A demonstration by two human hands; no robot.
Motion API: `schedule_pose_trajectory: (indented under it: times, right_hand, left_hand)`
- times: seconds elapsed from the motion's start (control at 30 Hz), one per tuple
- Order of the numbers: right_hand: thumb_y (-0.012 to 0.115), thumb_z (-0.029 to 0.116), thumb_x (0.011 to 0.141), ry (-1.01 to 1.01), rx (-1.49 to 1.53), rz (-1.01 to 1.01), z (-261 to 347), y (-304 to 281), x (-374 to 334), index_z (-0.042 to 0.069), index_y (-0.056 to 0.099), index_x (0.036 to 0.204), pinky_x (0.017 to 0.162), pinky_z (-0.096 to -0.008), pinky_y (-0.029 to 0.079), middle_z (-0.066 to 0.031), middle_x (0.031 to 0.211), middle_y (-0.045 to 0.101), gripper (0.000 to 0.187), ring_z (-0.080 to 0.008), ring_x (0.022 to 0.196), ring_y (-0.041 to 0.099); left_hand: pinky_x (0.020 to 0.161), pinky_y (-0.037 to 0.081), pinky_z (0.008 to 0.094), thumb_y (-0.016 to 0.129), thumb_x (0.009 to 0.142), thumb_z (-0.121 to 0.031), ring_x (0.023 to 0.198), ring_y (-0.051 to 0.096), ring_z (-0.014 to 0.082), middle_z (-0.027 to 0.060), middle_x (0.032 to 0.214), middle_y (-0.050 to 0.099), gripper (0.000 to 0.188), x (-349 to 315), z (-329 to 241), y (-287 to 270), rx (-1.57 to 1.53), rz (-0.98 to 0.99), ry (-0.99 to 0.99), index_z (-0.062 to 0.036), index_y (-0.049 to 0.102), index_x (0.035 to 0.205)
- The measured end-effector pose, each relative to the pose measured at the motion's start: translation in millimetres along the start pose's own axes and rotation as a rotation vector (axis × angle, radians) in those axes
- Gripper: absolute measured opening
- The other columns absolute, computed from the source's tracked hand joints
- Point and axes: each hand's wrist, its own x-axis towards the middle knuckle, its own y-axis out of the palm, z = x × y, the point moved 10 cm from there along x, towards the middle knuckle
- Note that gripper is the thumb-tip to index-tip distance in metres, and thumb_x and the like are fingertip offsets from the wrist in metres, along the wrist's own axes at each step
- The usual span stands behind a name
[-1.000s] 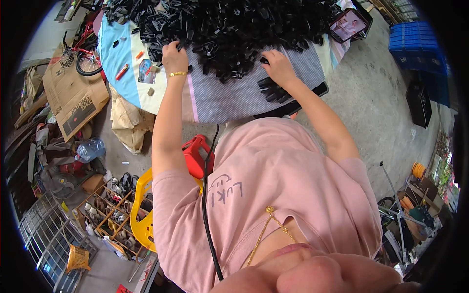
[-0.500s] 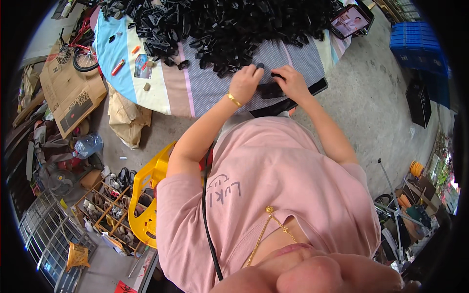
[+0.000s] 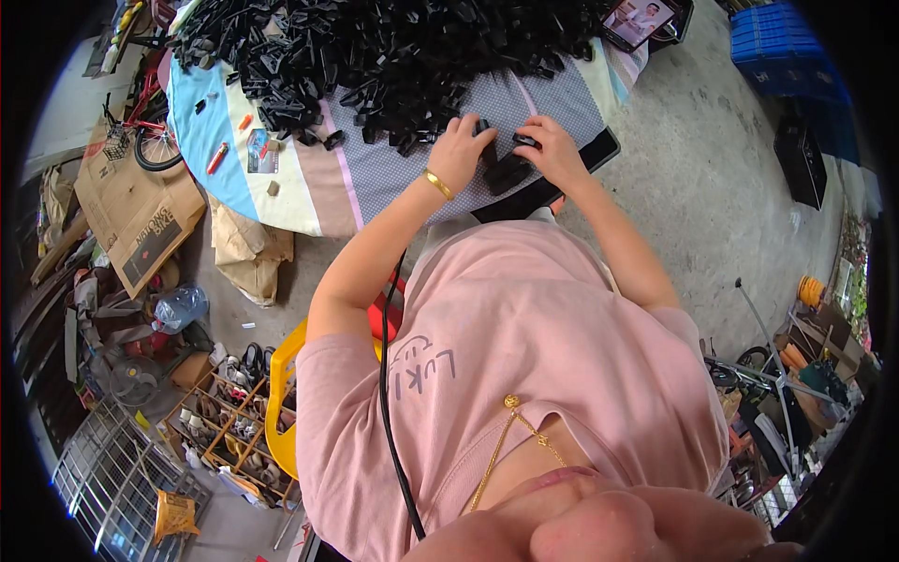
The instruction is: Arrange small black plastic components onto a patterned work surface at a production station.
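Both of my hands work at the near edge of a cloth-covered table (image 3: 393, 192). My left hand (image 3: 457, 157) pinches a dark plastic piece (image 3: 483, 127) between thumb and fingers. To its right, my right hand (image 3: 554, 155) has its fingers closed on a small black plastic piece (image 3: 526, 140). Below and between the hands lie more black pieces (image 3: 506, 175), beside a flat black panel (image 3: 599, 150) at the table's edge. Just beyond my fingers spreads a large heap of black plastic parts (image 3: 375, 66); their exact kind is too small to make out.
On the table's left lie a red lighter (image 3: 217, 157), a card (image 3: 262, 155) and a small brown block (image 3: 272, 188). A phone (image 3: 639, 19) with a lit screen stands at the back right. Blue crates (image 3: 782, 47) are stacked beyond; a yellow chair (image 3: 281, 403) is left of me.
The whole view has shifted slightly. The dark piece at my left fingertips now shows more of its length, and the hands stay close together with pieces in both.
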Motion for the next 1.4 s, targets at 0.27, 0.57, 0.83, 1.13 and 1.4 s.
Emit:
schedule_pose_trajectory:
  times: [0.27,0.57,0.83,1.13,1.4]
  right_hand:
    - [0.067,0.011,0.074,0.090,-0.269,0.026,-1,-8,3,0.006,0.067,0.093,0.077,-0.0388,0.048,-0.0097,0.091,0.061,0.019,-0.0299,0.088,0.058]
    - [0.070,0.012,0.071,-0.206,-0.173,0.014,30,-1,7,0.007,0.068,0.094,0.078,-0.0351,0.048,-0.0054,0.090,0.062,0.024,-0.0250,0.087,0.056]
    - [0.070,0.009,0.070,-0.270,-0.257,0.047,28,1,6,0.004,0.068,0.093,0.074,-0.0329,0.048,-0.0050,0.083,0.061,0.024,-0.0236,0.084,0.056]
    - [0.070,0.008,0.068,-0.406,-0.010,0.116,28,22,16,0.003,0.068,0.092,0.072,-0.0349,0.047,-0.0064,0.082,0.061,0.024,-0.0255,0.081,0.055]
    - [0.072,0.017,0.069,-0.270,0.049,0.244,19,20,11,0.004,0.069,0.088,0.072,-0.0346,0.047,-0.0073,0.080,0.064,0.024,-0.0255,0.079,0.058]
  left_hand:
    - [0.077,0.049,0.0384,0.073,0.067,-0.014,0.091,0.053,0.0297,0.0094,0.093,0.056,0.025,8,11,7,-0.055,-0.071,-0.137,-0.0116,0.066,0.091]
    - [0.075,0.047,0.0394,0.073,0.066,-0.010,0.084,0.056,0.0311,0.0106,0.086,0.060,0.022,-1,15,-1,-0.146,-0.208,-0.181,-0.0047,0.067,0.087]
    - [0.072,0.048,0.0388,0.074,0.063,-0.010,0.080,0.056,0.0298,0.0097,0.080,0.060,0.020,1,14,-3,-0.122,-0.208,-0.136,-0.0039,0.068,0.081]
    - [0.069,0.048,0.0382,0.075,0.059,-0.009,0.077,0.056,0.0289,0.0083,0.075,0.060,0.020,6,12,2,-0.149,-0.214,-0.013,-0.0036,0.068,0.077]
    - [0.069,0.049,0.0348,0.075,0.064,-0.009,0.076,0.059,0.0277,0.0100,0.076,0.061,0.023,-4,9,1,-0.223,-0.069,0.022,-0.0036,0.069,0.086]
